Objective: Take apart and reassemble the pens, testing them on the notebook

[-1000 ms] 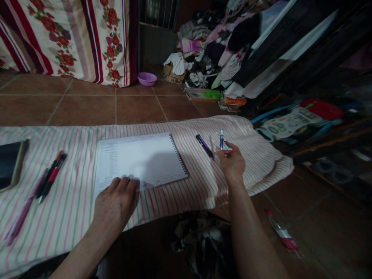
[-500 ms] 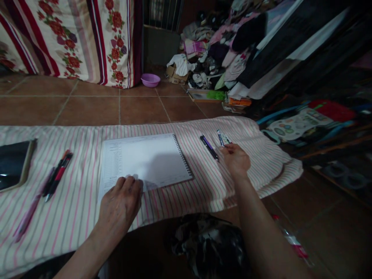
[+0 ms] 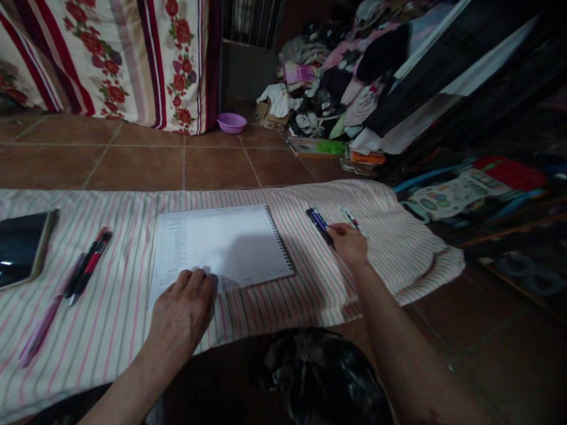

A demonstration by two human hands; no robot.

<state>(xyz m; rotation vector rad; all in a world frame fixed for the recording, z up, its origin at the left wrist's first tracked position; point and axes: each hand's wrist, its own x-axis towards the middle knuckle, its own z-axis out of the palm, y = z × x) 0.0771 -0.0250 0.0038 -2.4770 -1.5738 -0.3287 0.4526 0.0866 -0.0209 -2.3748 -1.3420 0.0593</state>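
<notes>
A spiral notebook [image 3: 225,242] lies on the striped cloth, its page mostly blank with a printed column at the left. My left hand [image 3: 186,307] rests on its lower edge, fingers loosely bent against the paper and holding nothing. Farther right, my right hand [image 3: 349,245] pinches a slim pen with a blue and white barrel [image 3: 321,218]. That pen lies alongside a black pen [image 3: 313,219], close against it. Beyond my right fingers is another slim pale item [image 3: 348,216], partly hidden by the hand.
Several pens [image 3: 91,265] and a dark tablet-like object [image 3: 22,248] lie on the cloth [image 3: 128,330] at the left. A purple basin [image 3: 231,123] stands on the tiled floor behind, near heaped clothes [image 3: 332,77]. A floral curtain [image 3: 133,59] hangs at the back left.
My right hand has moved left, bringing the blue and white pen from beside the pale item to the black pen. My left hand stays put.
</notes>
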